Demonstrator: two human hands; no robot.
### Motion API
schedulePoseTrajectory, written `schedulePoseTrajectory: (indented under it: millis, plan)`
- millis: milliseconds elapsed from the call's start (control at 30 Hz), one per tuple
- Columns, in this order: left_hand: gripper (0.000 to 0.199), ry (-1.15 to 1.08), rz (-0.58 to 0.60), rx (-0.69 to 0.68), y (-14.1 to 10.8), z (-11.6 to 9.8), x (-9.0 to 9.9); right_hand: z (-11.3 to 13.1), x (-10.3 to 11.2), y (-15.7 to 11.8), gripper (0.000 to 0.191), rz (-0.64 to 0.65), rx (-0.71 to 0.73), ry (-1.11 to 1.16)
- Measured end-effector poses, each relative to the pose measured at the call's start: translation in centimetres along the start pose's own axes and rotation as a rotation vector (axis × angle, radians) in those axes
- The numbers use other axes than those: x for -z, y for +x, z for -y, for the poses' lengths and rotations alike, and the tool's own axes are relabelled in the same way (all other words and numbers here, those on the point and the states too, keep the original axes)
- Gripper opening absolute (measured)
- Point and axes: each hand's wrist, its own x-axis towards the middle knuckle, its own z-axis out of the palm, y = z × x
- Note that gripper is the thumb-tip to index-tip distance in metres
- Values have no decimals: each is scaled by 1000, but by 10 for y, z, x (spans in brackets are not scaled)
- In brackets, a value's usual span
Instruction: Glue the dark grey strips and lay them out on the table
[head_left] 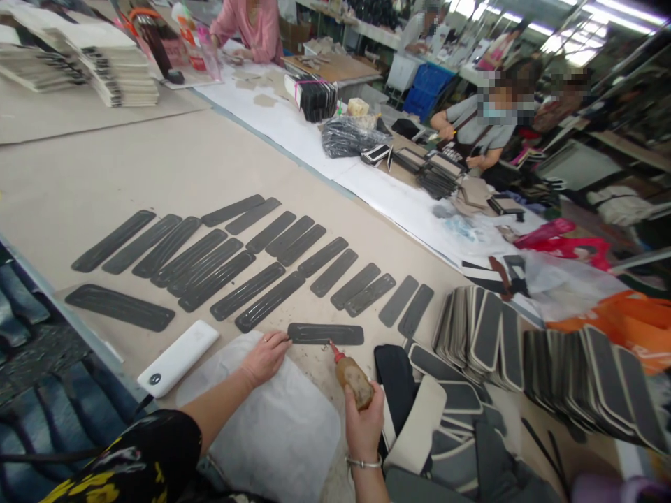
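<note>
My right hand [365, 417] is wrapped round a squeeze bottle of brownish glue [354, 381], tilted with its red nozzle down at the edge of a dark grey rounded strip [326, 334]. The left end of that strip is pinched by the fingers of my left hand [266, 359], which hold it against the table. A glossy line of wet glue shows along the strip. Beyond it lie rows of similar strips [270, 300], many with shiny glue lines. A white cloth or sheet [262, 419] lies under my left forearm.
A white device [179, 358] lies left of my hands. To the right stand stacks of grey pieces with pale edges [474, 332], beside loose black and cream pieces [419, 423]. Pale stacks [120, 63] stand at the far left. Across the table, a person in grey [479, 133] works.
</note>
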Motion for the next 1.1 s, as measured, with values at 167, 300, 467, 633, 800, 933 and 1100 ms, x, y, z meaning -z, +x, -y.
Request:
schedulePoseTrajectory:
  millis: [167,300,467,633,800,933,1100]
  plan:
    - [35,3,-31,-4,-1,4,-5,-10,25,21,59,-99,-102,-30]
    - [36,-5,-42,-14,0,4,-4,-1,34,31,62,-174,-179,-17]
    - [35,11,-38,-13,0,4,-4,1,24,41,63,-162,-193,4]
    - [33,21,-55,-28,0,4,-5,-7,20,43,64,-151,-205,-16]
    - [33,23,-41,-25,-1,5,-6,-2,33,31,68,-197,-271,-70]
    - [33,17,-26,-6,-2,5,-6,7,36,16,71,-178,-309,-17]
    - [38,0,8,14,-1,-1,2,23,27,-3,76,-108,-312,76]
